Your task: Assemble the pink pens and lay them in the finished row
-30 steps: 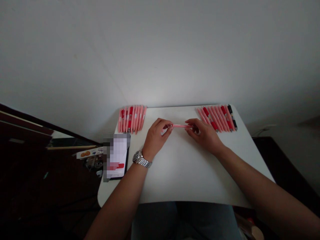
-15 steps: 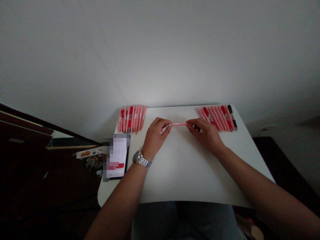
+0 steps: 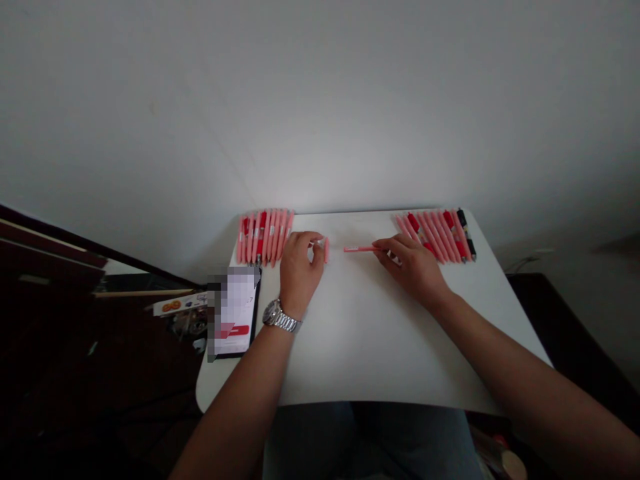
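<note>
Over the middle of the table, my right hand (image 3: 407,263) pinches a slim pink pen (image 3: 357,249) by its right end; a white label shows near the other end. My left hand (image 3: 303,267), with a metal watch on its wrist, has thumb and fingers closed around a short pink piece that looks like a pen cap (image 3: 327,250). A gap separates this piece from the pen. Left of my left hand lies a row of pink and red pens (image 3: 270,237). Beyond my right hand is another row of pink, red and black pens (image 3: 440,233).
A phone (image 3: 237,320) with a lit, partly blurred screen lies at the left edge of the white table (image 3: 370,347). Behind the table stands a pale wall (image 3: 340,120). Dark clutter fills the floor at left.
Half a second ago both hands held the pink pen's ends. My left hand has moved left with the short pink piece, now turned upright; the pen stays in my right hand.
</note>
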### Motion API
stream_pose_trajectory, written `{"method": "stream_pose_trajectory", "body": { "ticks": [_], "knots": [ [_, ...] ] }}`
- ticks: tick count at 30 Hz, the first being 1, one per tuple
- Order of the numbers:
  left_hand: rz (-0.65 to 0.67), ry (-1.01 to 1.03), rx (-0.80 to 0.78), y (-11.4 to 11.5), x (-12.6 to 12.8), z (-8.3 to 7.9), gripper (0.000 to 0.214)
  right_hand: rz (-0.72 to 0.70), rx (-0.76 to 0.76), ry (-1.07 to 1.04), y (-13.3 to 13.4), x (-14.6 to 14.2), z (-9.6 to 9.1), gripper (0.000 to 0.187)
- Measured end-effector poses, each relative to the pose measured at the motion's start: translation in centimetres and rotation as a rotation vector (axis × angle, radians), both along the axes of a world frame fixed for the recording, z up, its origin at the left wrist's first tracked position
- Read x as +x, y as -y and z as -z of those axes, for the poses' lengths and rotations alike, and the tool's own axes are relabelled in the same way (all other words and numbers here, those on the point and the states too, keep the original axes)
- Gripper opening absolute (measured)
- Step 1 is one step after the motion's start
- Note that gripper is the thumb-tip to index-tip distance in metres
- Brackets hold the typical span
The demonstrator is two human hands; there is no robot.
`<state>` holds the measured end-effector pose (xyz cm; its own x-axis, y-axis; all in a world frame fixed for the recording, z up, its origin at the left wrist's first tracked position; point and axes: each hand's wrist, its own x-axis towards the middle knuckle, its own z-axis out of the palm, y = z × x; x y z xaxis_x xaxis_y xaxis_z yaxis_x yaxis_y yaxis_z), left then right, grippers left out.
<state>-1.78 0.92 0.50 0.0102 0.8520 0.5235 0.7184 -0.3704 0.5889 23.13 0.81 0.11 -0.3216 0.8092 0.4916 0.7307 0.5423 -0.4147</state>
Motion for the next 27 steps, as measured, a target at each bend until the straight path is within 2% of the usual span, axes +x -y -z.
{"method": "stream_pose_trajectory", "body": {
  "ticks": [6,27],
  "knots": [
    [-0.009,-0.019,-0.017,-0.08,-0.07,0.37,0.019,0.011,0.02,0.07,-0.03,-0.02,0.04,0.022],
    [0.012,-0.04,-0.031,-0.19,0.01,0.45,0.016,0.042,0.03,0.107,-0.12,0.23,0.33,0.021]
  ]
}}
